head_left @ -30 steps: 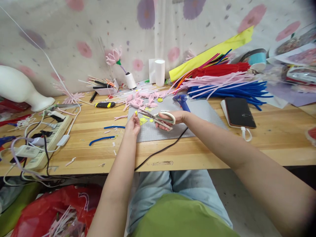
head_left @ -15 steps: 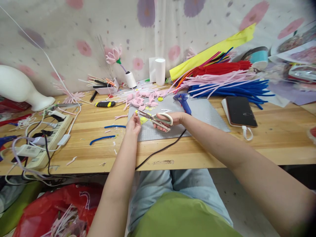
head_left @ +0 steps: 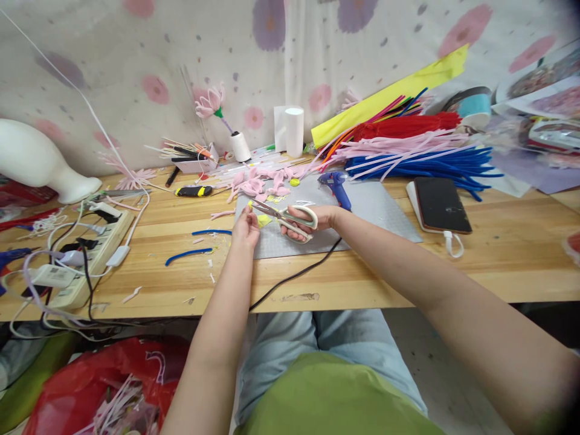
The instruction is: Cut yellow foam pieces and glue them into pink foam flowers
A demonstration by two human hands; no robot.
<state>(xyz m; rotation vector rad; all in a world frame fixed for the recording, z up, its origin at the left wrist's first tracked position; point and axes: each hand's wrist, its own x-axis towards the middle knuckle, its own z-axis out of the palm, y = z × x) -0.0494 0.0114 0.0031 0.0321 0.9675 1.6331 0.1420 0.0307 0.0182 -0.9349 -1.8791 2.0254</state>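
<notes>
Scissors [head_left: 296, 220] with pale handles sit in my right hand [head_left: 299, 225], its fingers through the loops. The blades point left, their tips beside my left hand [head_left: 246, 228]. A small yellow piece [head_left: 251, 206] is pinched in my left fingertips; its exact kind is too small to make out. Under the blades, another yellow scrap [head_left: 263, 221] lies on the grey cutting mat [head_left: 376, 211]. Just beyond the hands are pink fuzzy petals [head_left: 251, 182]. A blue glue gun [head_left: 335, 188] rests on the mat to the right of the scissors.
Bundles of blue pipe cleaners [head_left: 421, 164] and pink ones lie at the back right, near a black power bank [head_left: 443, 205]. A power strip [head_left: 97, 260] with tangled cables is at left. A yellow-black utility knife [head_left: 194, 191] lies behind. The glue gun's cord [head_left: 294, 278] crosses the front edge.
Hardly anything differs. The scissor blades look slightly closer together near the left fingertips, while both hands stay in place.
</notes>
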